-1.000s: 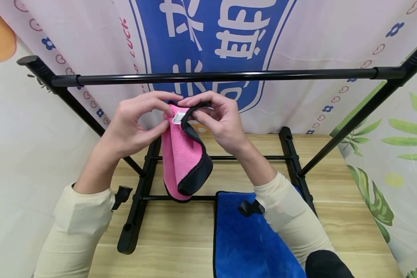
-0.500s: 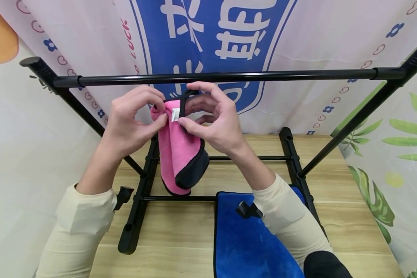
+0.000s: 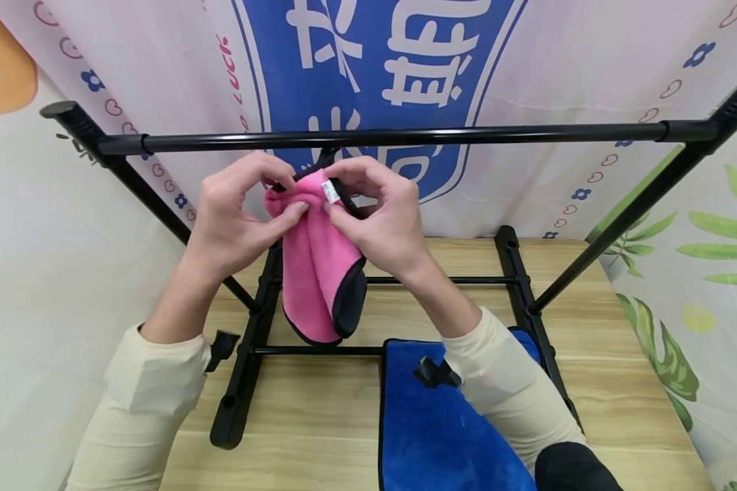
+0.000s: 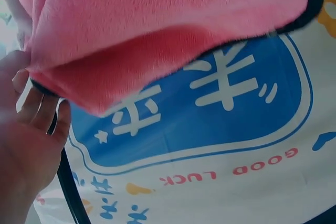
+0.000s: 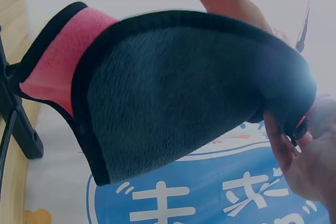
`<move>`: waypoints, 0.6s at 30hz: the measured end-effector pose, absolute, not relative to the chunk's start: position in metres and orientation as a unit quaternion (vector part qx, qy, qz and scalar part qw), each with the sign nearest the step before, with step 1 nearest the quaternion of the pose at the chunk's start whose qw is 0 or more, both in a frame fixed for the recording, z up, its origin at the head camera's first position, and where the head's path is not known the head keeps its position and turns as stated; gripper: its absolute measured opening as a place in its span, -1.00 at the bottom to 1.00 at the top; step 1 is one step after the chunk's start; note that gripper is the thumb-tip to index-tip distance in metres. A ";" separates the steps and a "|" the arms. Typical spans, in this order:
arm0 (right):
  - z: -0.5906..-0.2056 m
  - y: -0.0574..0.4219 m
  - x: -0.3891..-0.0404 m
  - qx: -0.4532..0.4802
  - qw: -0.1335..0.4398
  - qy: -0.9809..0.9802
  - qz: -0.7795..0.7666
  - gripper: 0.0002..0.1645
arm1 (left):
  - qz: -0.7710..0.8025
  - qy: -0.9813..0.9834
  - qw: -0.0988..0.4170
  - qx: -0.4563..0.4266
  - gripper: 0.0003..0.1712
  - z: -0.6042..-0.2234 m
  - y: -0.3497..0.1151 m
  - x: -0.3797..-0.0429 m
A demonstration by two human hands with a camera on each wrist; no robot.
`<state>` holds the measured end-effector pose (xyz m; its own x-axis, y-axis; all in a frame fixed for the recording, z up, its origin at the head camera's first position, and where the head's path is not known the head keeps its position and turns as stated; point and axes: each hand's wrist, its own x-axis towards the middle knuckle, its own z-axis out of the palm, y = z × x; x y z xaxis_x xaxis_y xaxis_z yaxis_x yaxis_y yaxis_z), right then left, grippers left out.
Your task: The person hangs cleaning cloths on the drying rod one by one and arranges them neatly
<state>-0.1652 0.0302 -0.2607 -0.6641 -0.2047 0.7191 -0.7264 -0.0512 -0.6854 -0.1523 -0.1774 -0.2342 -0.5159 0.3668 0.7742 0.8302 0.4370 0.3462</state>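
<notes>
A small pink towel point(image 3: 310, 266) with a dark grey back and black edging hangs down between the two hands, below the rack's top bar. My left hand point(image 3: 230, 215) pinches its gathered upper left edge between thumb and fingers. With thumb and fingers, my right hand point(image 3: 389, 218) grips the upper right edge beside a white label point(image 3: 330, 191). From the towel's top a black strip point(image 3: 327, 157) reaches up to the bar in the head view. The right wrist view shows the grey back point(image 5: 173, 98); the left wrist view shows the pink face point(image 4: 157, 30).
A black rack stands on the wooden table point(image 3: 301, 409), its top bar point(image 3: 430, 135) running across just beyond the hands. A blue towel point(image 3: 442, 423) with black edging lies flat at the front, partly under the right forearm. A printed curtain point(image 3: 528, 68) hangs behind.
The towel has risen slightly toward the bar. My right hand has shifted its grip from the black edge to beside the label, and the black strip now shows at the bar.
</notes>
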 end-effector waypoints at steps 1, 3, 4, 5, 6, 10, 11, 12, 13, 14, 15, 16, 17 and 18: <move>-0.262 0.031 -0.166 0.354 0.209 -0.654 0.635 -0.65 | -0.374 -0.794 0.299 -0.374 -0.64 -0.234 -0.179 -0.153; -0.263 0.033 -0.168 0.353 0.214 -0.647 0.641 -0.65 | -0.381 -0.806 0.271 -0.362 -0.53 -0.235 -0.184 -0.154; -0.264 0.034 -0.169 0.353 0.216 -0.644 0.643 -0.65 | -0.382 -0.813 0.258 -0.357 -0.51 -0.235 -0.188 -0.154; -0.264 0.035 -0.170 0.354 0.218 -0.639 0.647 -0.65 | -0.386 -0.817 0.244 -0.351 -0.50 -0.236 -0.191 -0.155; -0.265 0.036 -0.171 0.354 0.220 -0.635 0.650 -0.65 | -0.389 -0.821 0.234 -0.346 -0.50 -0.236 -0.194 -0.155; -0.265 0.041 -0.173 0.352 0.233 -0.621 0.660 -0.66 | -0.370 -0.847 0.205 -0.323 -0.65 -0.239 -0.204 -0.157; -0.266 0.041 -0.174 0.351 0.235 -0.619 0.662 -0.66 | -0.361 -0.856 0.196 -0.314 -0.68 -0.239 -0.207 -0.156; -0.266 0.042 -0.174 0.349 0.238 -0.618 0.663 -0.67 | -0.351 -0.865 0.186 -0.305 -0.70 -0.240 -0.209 -0.156; -0.267 0.043 -0.174 0.348 0.239 -0.618 0.663 -0.67 | -0.340 -0.875 0.176 -0.297 -0.72 -0.241 -0.211 -0.156; -0.267 0.043 -0.175 0.346 0.242 -0.617 0.664 -0.67 | -0.330 -0.883 0.162 -0.292 -0.73 -0.242 -0.213 -0.156; -0.267 0.044 -0.175 0.345 0.245 -0.616 0.664 -0.68 | -0.324 -0.889 0.147 -0.289 -0.73 -0.242 -0.215 -0.156; -0.267 0.044 -0.176 0.343 0.250 -0.616 0.663 -0.68 | -0.318 -0.893 0.132 -0.289 -0.73 -0.243 -0.217 -0.156; -0.268 0.045 -0.176 0.342 0.255 -0.615 0.663 -0.69 | -0.314 -0.895 0.118 -0.293 -0.73 -0.244 -0.219 -0.157; -0.268 0.045 -0.177 0.341 0.260 -0.613 0.663 -0.69 | -0.313 -0.896 0.104 -0.298 -0.73 -0.246 -0.220 -0.158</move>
<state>-0.1768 0.0450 -0.2675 -0.6323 -0.0725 0.7713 -0.7634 -0.1116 -0.6363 -0.1576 -0.2202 -0.2458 -0.8012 0.4679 0.3729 0.5984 0.6274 0.4983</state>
